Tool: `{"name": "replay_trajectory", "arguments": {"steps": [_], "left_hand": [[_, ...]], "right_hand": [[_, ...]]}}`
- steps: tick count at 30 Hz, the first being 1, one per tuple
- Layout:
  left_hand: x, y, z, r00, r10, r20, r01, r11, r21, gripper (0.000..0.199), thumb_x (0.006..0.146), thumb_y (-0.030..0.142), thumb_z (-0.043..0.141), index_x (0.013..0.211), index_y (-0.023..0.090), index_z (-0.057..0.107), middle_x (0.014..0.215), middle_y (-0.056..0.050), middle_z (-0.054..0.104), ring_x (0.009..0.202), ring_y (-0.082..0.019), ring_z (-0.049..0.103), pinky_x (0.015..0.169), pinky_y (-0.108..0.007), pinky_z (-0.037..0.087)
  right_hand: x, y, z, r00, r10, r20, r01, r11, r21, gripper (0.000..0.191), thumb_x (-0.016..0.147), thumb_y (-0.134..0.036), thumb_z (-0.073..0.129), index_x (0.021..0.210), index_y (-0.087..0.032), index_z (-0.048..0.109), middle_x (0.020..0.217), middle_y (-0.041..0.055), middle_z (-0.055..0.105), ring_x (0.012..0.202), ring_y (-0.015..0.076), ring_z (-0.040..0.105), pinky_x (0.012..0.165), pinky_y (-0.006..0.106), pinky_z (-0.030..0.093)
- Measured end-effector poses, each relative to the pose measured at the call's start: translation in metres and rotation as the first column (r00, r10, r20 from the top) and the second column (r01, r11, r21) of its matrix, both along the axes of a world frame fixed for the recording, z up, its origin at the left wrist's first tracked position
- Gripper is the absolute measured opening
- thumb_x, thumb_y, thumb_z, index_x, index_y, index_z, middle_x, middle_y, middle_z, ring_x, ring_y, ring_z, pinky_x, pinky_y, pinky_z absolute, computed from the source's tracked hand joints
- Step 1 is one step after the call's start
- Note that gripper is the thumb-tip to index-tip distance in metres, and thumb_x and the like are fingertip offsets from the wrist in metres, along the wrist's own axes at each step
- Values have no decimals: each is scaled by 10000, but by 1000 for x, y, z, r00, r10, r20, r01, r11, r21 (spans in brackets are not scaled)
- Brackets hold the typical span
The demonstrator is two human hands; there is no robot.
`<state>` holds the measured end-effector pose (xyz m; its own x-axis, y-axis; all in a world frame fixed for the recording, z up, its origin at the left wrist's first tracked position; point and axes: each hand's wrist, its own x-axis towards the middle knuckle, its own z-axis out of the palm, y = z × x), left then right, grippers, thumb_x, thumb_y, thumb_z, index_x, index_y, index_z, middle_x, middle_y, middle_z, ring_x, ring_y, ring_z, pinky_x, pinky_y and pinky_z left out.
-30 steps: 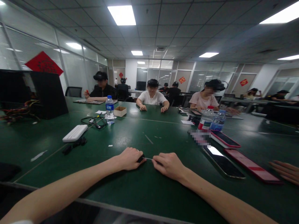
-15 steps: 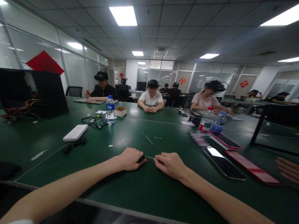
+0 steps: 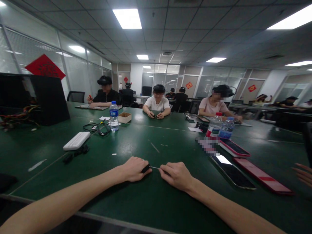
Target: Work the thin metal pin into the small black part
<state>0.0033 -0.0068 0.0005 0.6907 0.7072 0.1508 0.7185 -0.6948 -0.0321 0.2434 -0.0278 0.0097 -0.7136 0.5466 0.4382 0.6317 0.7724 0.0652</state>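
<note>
On the green table [image 3: 136, 201], my left hand [image 3: 136, 169] is closed around a small black object [image 3: 145, 168]. A thin pale rod or strip [image 3: 154, 167] spans the short gap between my hands. Its right end meets the fingertips of my right hand [image 3: 176, 175], which are pinched together. Whatever else lies inside the right fingers is hidden. Both hands rest low over the tabletop, knuckles up, a little apart.
Right of my hands lie a black phone [image 3: 232, 172], a red case [image 3: 264, 175] and two bottles. Left are a white power strip or box [image 3: 76, 140], cables [image 3: 97, 128], a water bottle [image 3: 113, 117] and a small carton [image 3: 124, 117]. Another person's hand [image 3: 303, 174] shows at right.
The view has shifted slightly. My hands keep nearly the same pose and grip. Across the table, the person in white has moved their hands apart, and a small dark item shows there.
</note>
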Motion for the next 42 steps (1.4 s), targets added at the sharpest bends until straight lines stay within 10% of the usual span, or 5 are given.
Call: {"name": "replay_trajectory", "arguments": {"steps": [12, 20, 42], "left_hand": [[-2, 4, 1, 1000, 18, 3, -18, 999, -27, 435, 946, 538, 266, 922, 194, 531, 810, -79, 664, 732, -239, 647, 614, -306, 441], [-9, 1, 5, 966, -193, 169, 205, 977, -53, 193, 957, 369, 382, 1061, 218, 439, 851, -24, 644, 735, -182, 631, 600, -259, 394], [-8, -8, 8, 963, -196, 187, 207, 978, -41, 325, 735, 174, 447, 1044, 204, 352, 940, -43, 528, 827, -201, 532, 771, -321, 429]], "right_hand": [[-23, -30, 6, 923, 382, 54, -384, 923, 32, 229, 899, -268, 469, 807, -194, 664, 613, -1, 602, 517, 89, 509, 503, 217, 357], [-6, -2, 3, 978, 140, -153, -151, 986, -67, 231, 910, -269, 471, 874, -166, 676, 685, 20, 626, 567, 89, 547, 531, 188, 399], [-9, -7, 4, 989, -67, -131, 33, 970, -242, 299, 925, -348, 453, 911, -174, 696, 787, 38, 665, 664, 119, 589, 634, 217, 446]]}}
